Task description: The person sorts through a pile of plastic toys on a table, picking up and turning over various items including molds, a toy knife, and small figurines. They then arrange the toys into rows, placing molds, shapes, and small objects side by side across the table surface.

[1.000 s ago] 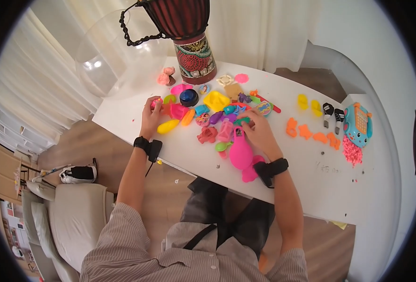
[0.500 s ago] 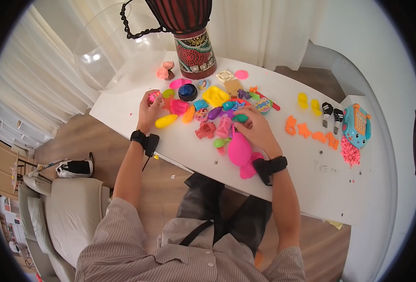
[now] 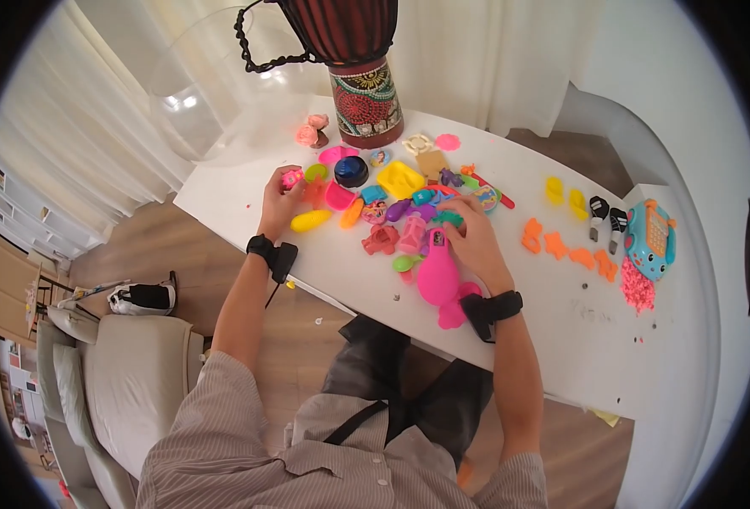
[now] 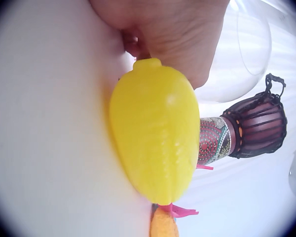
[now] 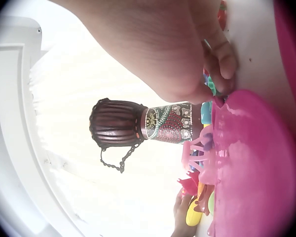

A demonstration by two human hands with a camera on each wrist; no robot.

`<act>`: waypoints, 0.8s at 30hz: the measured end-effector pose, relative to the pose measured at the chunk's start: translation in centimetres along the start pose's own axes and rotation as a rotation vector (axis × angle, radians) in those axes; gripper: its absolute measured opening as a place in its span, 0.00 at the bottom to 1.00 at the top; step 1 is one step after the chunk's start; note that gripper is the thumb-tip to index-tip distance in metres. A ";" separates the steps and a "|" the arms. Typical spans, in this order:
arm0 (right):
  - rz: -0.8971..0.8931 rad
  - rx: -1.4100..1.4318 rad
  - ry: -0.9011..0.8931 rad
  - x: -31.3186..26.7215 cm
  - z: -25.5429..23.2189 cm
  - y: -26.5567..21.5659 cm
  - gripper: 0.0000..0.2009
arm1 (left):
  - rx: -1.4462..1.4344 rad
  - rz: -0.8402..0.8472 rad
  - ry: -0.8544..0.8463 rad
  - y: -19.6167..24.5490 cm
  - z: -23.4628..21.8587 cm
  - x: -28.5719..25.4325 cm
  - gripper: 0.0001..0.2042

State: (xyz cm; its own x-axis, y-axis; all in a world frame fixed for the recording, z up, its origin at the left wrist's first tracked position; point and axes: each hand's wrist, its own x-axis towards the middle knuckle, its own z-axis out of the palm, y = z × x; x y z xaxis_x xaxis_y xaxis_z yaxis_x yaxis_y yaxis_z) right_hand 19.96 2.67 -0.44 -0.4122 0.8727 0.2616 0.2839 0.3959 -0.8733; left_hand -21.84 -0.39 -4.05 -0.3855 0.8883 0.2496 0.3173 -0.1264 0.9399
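In the head view my left hand pinches a small pink toy piece at the left of a toy pile. Just below those fingers lies a yellow corn-like toy, which fills the middle of the left wrist view. My right hand has its thumb and fingers curled about a teal toy piece, mostly hidden by them in the right wrist view. Under that wrist is a big glossy pink toy with a narrow handle. A pink openwork toy stands beside it.
A carved drum stands at the table's back, with pink flowers to its left. Among the toys are a dark blue dome and a yellow mould. Orange shapes and a toy telephone lie to the right.
The head view has shifted slightly. The pink piece shows more between the left fingers than one second ago. The right hand stays at the teal piece with only small finger movement.
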 end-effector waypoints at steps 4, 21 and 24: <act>0.060 -0.067 -0.020 0.0 -0.2 -0.4 0.13 | -0.012 0.055 0.053 0.6 -0.2 -0.2 0.13; -0.060 -0.130 0.067 0.3 -0.1 0.8 0.12 | 0.060 0.042 0.104 -0.2 -0.1 -0.1 0.13; -0.154 -0.056 0.141 0.6 0.2 1.4 0.13 | 0.037 0.059 0.118 -0.5 -0.2 -0.1 0.13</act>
State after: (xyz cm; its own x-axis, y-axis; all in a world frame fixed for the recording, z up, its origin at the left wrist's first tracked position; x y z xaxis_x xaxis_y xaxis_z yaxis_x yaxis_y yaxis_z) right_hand 19.98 3.67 -1.56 -0.3307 0.8305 0.4483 0.2758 0.5393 -0.7957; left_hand -22.13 -0.46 -4.44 -0.4635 0.8215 0.3320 0.3732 -0.1589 0.9140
